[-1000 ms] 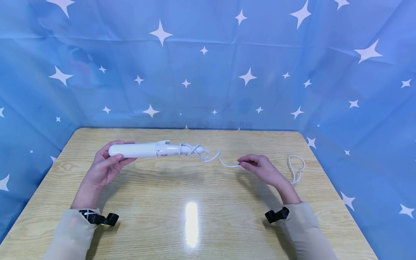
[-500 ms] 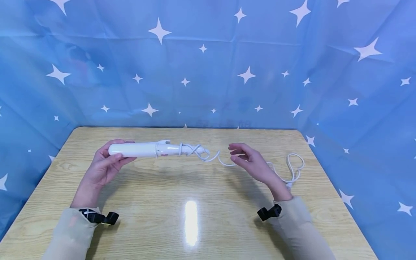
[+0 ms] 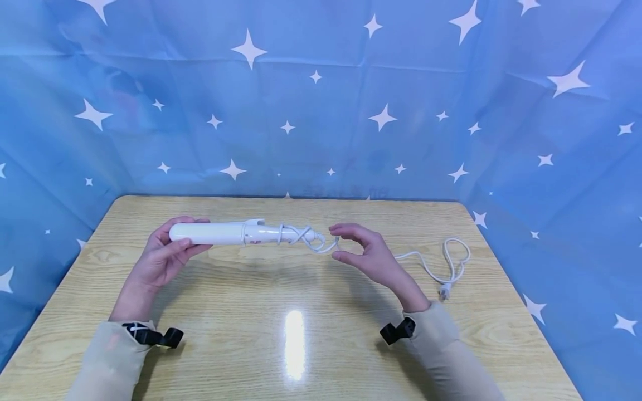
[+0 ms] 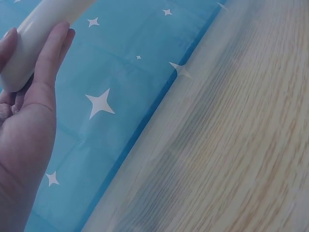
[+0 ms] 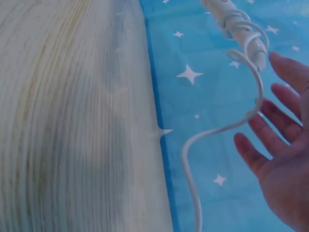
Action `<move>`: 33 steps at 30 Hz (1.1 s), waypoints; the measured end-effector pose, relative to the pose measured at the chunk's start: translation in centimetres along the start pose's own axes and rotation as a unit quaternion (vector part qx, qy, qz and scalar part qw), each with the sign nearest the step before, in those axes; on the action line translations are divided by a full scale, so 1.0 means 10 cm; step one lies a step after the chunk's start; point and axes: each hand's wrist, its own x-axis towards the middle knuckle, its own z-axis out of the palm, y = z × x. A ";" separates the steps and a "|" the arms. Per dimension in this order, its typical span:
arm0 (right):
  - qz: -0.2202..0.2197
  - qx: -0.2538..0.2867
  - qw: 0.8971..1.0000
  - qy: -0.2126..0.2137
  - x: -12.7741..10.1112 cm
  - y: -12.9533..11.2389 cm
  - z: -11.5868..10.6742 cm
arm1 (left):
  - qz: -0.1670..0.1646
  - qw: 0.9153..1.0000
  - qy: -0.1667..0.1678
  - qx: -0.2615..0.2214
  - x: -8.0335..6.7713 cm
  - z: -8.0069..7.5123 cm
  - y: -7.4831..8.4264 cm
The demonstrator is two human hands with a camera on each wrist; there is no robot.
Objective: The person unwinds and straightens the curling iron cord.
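A white curling iron (image 3: 220,232) is held level above the wooden table (image 3: 241,312). My left hand (image 3: 183,236) grips its left end, fingers curled over the barrel (image 4: 34,36) and thumb underneath. Its white cord (image 3: 426,267) is wound a few turns round the right end (image 5: 231,17), then trails right across the table to a loop and a plug (image 3: 443,291). My right hand (image 3: 337,243) hovers just right of the wound end, fingers spread. In the right wrist view the cord (image 5: 217,130) runs beside the fingers (image 5: 275,130) without being pinched.
A blue cloth with white stars (image 3: 321,111) walls the table at the back and both sides. The table's right edge (image 3: 506,278) lies close to the cord loop. A bright light glare (image 3: 295,345) sits on the near middle of the wood.
My right hand let go of the cord and moved left to the iron's wound end, fingers opening. The cord's slack shifted and the plug came into sight. The left hand stayed put.
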 end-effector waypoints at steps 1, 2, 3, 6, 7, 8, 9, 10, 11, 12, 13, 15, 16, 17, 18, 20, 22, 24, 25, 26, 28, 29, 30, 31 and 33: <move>0.005 -0.004 1.000 -0.002 0.00 0.00 0.02 | -0.001 1.000 0.002 0.000 0.00 0.00 0.00; 0.010 -0.007 1.000 -0.002 0.01 0.00 0.03 | -0.001 1.000 0.004 0.001 -0.01 0.00 0.00; 0.015 -0.010 1.000 -0.003 0.01 0.01 0.04 | -0.002 1.000 0.007 0.001 -0.01 0.01 0.00; 0.019 -0.017 1.000 -0.003 0.00 0.02 0.06 | -0.001 1.000 0.010 -0.004 -0.02 0.00 0.00; 0.018 -0.021 1.000 -0.003 0.00 0.03 0.06 | 0.000 1.000 0.009 -0.007 -0.02 0.00 0.00; 0.016 -0.025 1.000 -0.005 -0.01 0.04 0.06 | 0.001 1.000 0.007 -0.010 -0.03 0.00 0.00; 0.013 -0.029 0.999 -0.007 -0.02 0.05 0.06 | 0.003 1.000 0.005 -0.013 -0.03 0.00 0.00; 0.009 -0.031 0.999 -0.010 -0.03 0.05 0.07 | 0.005 1.000 0.003 -0.015 -0.04 -0.01 0.00; 0.005 -0.031 0.999 -0.013 -0.04 0.07 0.07 | 0.006 1.000 0.001 -0.018 -0.04 -0.01 0.00; 0.001 -0.030 0.999 -0.017 -0.05 0.07 0.08 | 0.006 1.000 0.000 -0.017 -0.05 -0.02 0.00; -0.002 -0.029 0.999 -0.020 -0.06 0.08 0.08 | 0.006 1.000 0.000 -0.015 -0.06 -0.02 0.00; -0.012 -0.024 0.999 -0.023 -0.07 0.09 0.09 | 0.004 1.000 0.004 -0.007 -0.07 -0.02 0.00; -0.018 -0.021 0.999 -0.023 -0.08 0.10 0.09 | 0.004 1.000 0.005 -0.004 -0.08 -0.02 0.00; -0.026 -0.020 0.999 -0.021 -0.09 0.09 0.09 | 0.004 1.000 0.008 -0.002 -0.09 -0.02 0.00; -0.030 -0.023 0.999 -0.016 -0.09 0.10 0.09 | 0.005 1.000 0.011 -0.001 -0.10 -0.03 0.00; -0.037 -0.025 0.999 -0.003 -0.10 0.11 0.07 | 0.010 1.000 0.013 -0.008 -0.11 -0.03 0.01; -0.042 -0.027 0.999 0.013 -0.11 0.11 0.04 | 0.016 1.000 0.009 -0.021 -0.12 -0.04 0.01; -0.044 -0.025 0.998 0.028 -0.13 0.13 -0.01 | 0.021 0.999 0.005 -0.031 -0.13 -0.04 0.01; -0.046 -0.024 0.998 0.035 -0.14 0.14 -0.04 | 0.022 0.999 0.003 -0.034 -0.13 -0.04 0.01; -0.048 -0.020 0.998 0.041 -0.16 0.14 -0.07 | 0.024 0.999 0.000 -0.037 -0.13 -0.04 0.02; -0.051 -0.015 0.997 0.051 -0.20 0.15 -0.13 | 0.025 0.999 -0.005 -0.041 -0.12 -0.05 0.02; -0.052 -0.010 0.997 0.056 -0.22 0.16 -0.16 | 0.026 0.999 -0.007 -0.042 -0.12 -0.05 0.02; -0.050 -0.005 0.997 0.061 -0.24 0.17 -0.19 | 0.026 0.999 -0.009 -0.044 -0.11 -0.05 0.03; -0.048 -0.002 0.997 0.064 -0.26 0.18 -0.21 | 0.026 0.999 -0.011 -0.046 -0.11 -0.06 0.03; -0.047 0.004 0.997 0.068 -0.28 0.19 -0.26 | 0.025 0.998 -0.013 -0.048 -0.10 -0.06 0.04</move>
